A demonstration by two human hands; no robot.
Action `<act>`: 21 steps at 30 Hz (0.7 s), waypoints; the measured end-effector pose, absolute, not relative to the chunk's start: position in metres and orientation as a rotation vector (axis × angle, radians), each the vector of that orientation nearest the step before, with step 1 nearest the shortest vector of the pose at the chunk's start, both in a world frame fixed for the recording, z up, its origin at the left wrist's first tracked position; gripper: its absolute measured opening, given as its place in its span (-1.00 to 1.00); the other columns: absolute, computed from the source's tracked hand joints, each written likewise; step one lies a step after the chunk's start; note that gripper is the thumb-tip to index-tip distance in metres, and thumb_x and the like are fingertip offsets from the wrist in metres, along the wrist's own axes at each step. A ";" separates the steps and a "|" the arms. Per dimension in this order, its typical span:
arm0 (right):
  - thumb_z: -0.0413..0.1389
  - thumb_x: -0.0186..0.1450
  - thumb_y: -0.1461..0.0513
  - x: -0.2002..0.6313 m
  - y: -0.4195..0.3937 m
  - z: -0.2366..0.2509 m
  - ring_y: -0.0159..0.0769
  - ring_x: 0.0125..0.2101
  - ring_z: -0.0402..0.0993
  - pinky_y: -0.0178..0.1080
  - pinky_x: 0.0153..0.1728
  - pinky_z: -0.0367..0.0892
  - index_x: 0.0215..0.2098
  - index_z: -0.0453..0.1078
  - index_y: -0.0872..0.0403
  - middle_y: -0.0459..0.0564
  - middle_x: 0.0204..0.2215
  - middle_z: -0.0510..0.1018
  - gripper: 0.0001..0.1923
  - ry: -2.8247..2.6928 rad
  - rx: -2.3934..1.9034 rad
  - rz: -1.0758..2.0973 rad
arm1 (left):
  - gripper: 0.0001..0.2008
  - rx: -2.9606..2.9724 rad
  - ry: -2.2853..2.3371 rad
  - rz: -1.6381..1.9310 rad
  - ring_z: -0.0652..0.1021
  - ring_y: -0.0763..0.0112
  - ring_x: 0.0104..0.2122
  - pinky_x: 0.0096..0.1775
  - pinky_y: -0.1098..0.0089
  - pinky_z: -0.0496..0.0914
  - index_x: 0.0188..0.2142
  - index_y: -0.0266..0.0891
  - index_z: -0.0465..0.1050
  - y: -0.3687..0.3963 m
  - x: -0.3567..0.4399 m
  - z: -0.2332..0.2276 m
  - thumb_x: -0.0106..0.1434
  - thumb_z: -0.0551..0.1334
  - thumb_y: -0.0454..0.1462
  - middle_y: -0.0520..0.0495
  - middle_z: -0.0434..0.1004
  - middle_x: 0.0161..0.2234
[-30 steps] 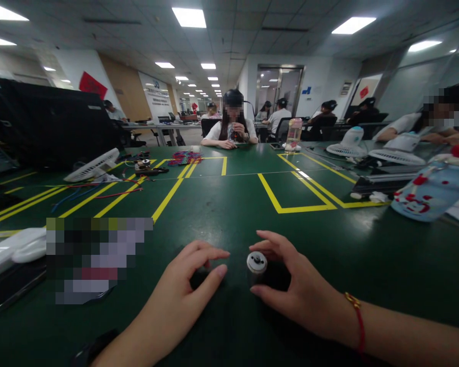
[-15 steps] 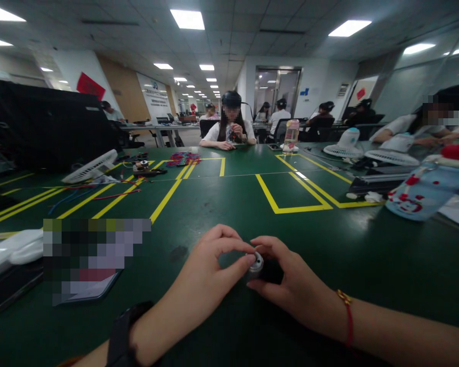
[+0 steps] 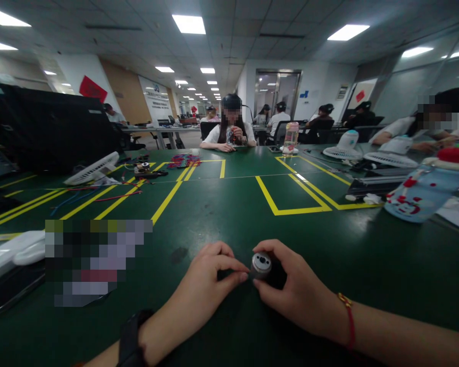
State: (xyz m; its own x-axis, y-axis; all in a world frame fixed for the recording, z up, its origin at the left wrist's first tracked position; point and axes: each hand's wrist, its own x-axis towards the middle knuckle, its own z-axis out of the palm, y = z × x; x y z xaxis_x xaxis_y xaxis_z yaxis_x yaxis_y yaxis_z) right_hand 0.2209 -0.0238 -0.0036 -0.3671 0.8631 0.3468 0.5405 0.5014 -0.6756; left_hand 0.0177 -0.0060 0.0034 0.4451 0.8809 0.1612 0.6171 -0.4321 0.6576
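right hand (image 3: pixel 296 293) gripping motor (image 3: pixel 261 264) (tilted), left hand (image 3: pixel 208 283) pinching

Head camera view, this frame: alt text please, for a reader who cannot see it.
Two bare hands meet over a green table: the right hand holds a small dark cylinder with a silver cap, and the left hand pinches at its side. Yellow tape lines cross the table, and other people sit at the far end.

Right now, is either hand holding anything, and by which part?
The right hand holds a small dark cylinder with a pale end cap, fingers around its body. The left hand pinches at its cap end; its grip there is unclear.
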 end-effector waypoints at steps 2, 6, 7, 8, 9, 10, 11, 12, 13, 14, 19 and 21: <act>0.10 0.15 0.25 0.221 -0.024 -0.005 -0.47 -0.21 0.36 -0.36 -0.17 0.32 -0.02 0.17 -0.02 -0.11 -0.16 0.41 -0.58 -2.021 -1.177 0.547 | -0.90 2.221 1.250 0.646 0.44 0.28 -0.20 -0.16 0.29 0.31 -0.32 -0.02 0.61 -0.005 0.021 -0.001 0.19 0.29 -0.25 0.01 0.43 -0.27; 0.09 0.19 0.17 0.239 -0.016 0.000 -0.41 -0.11 0.36 -0.29 -0.07 0.32 0.07 0.15 -0.05 -0.07 -0.06 0.39 -0.52 -1.985 -1.242 0.420 | -0.82 2.153 1.236 0.695 0.45 0.29 -0.18 -0.13 0.30 0.32 -0.17 0.01 0.56 -0.007 0.014 0.004 0.22 0.27 -0.23 0.01 0.43 -0.23; 0.08 0.20 0.15 0.251 -0.012 0.002 -0.38 -0.09 0.37 -0.27 -0.05 0.32 0.08 0.16 -0.05 -0.06 -0.04 0.39 -0.52 -1.976 -1.280 0.373 | -0.80 2.118 1.243 0.714 0.46 0.30 -0.19 -0.13 0.31 0.33 -0.14 0.00 0.54 -0.008 0.008 0.007 0.24 0.24 -0.22 0.01 0.43 -0.22; 0.07 0.21 0.12 0.268 -0.008 0.004 -0.35 -0.08 0.37 -0.24 -0.05 0.33 0.09 0.17 -0.05 -0.04 -0.03 0.39 -0.53 -1.960 -1.335 0.317 | -0.80 2.084 1.258 0.730 0.46 0.31 -0.19 -0.13 0.31 0.33 -0.12 -0.01 0.52 -0.009 0.000 0.009 0.27 0.20 -0.20 0.01 0.43 -0.21; 0.06 0.21 0.09 0.288 -0.004 0.005 -0.31 -0.07 0.38 -0.21 -0.06 0.33 0.09 0.19 -0.04 -0.01 -0.02 0.39 -0.52 -1.937 -1.406 0.252 | -0.80 2.052 1.280 0.734 0.47 0.31 -0.20 -0.14 0.32 0.34 -0.13 -0.02 0.51 -0.009 -0.009 0.011 0.30 0.16 -0.18 0.01 0.43 -0.21; 0.06 0.21 0.05 0.311 0.000 0.005 -0.26 -0.08 0.39 -0.17 -0.08 0.34 0.09 0.21 -0.02 0.02 -0.02 0.39 -0.51 -1.901 -1.481 0.176 | -0.79 2.019 1.314 0.741 0.47 0.31 -0.20 -0.16 0.32 0.34 -0.13 -0.03 0.50 -0.010 -0.019 0.012 0.32 0.14 -0.17 0.01 0.42 -0.21; 0.06 0.19 0.01 0.336 0.004 0.004 -0.21 -0.10 0.41 -0.14 -0.10 0.35 0.09 0.22 -0.01 0.05 -0.02 0.40 -0.47 -1.858 -1.565 0.098 | -0.78 1.990 1.346 0.754 0.47 0.30 -0.20 -0.16 0.32 0.34 -0.14 -0.05 0.50 -0.011 -0.029 0.011 0.32 0.12 -0.14 0.00 0.42 -0.20; 0.06 0.17 -0.03 0.363 0.006 0.002 -0.16 -0.14 0.43 -0.11 -0.16 0.36 0.10 0.22 0.00 0.08 -0.05 0.42 -0.43 -1.834 -1.649 0.030 | -0.78 1.961 1.378 0.752 0.47 0.29 -0.21 -0.17 0.31 0.34 -0.14 -0.05 0.49 -0.012 -0.039 0.010 0.31 0.13 -0.13 0.00 0.42 -0.20; 0.07 0.15 -0.07 0.389 0.007 -0.002 -0.13 -0.20 0.45 -0.12 -0.24 0.38 0.09 0.24 0.00 0.10 -0.10 0.45 -0.40 -1.801 -1.729 -0.022 | -0.77 1.925 1.403 0.748 0.47 0.28 -0.20 -0.17 0.31 0.34 -0.13 -0.05 0.48 -0.012 -0.047 0.008 0.31 0.12 -0.12 0.00 0.42 -0.19; 0.07 0.13 -0.09 0.413 0.007 -0.006 -0.12 -0.25 0.47 -0.14 -0.31 0.39 0.08 0.25 0.00 0.11 -0.14 0.47 -0.39 -1.764 -1.817 -0.042 | -0.78 1.894 1.413 0.760 0.47 0.28 -0.19 -0.17 0.31 0.34 -0.14 -0.06 0.47 -0.012 -0.053 0.006 0.31 0.12 -0.11 0.00 0.42 -0.19; 0.04 0.13 -0.14 0.475 0.000 -0.019 -0.03 -0.24 0.47 -0.09 -0.33 0.37 0.09 0.23 -0.02 0.13 -0.13 0.46 -0.36 -1.707 -2.029 -0.152 | -0.80 1.827 1.393 0.819 0.47 0.25 -0.18 -0.21 0.34 0.36 -0.20 -0.07 0.48 -0.013 -0.062 -0.001 0.29 0.14 -0.11 -0.01 0.42 -0.20; 0.03 0.09 -0.18 0.465 -0.001 -0.016 0.12 -0.04 0.35 0.05 -0.10 0.29 0.14 0.17 0.06 0.21 -0.01 0.38 -0.23 -1.712 -1.945 -0.423 | -0.80 1.829 1.391 0.831 0.47 0.25 -0.18 -0.21 0.34 0.37 -0.21 -0.07 0.48 -0.014 -0.060 0.000 0.28 0.13 -0.11 -0.01 0.43 -0.21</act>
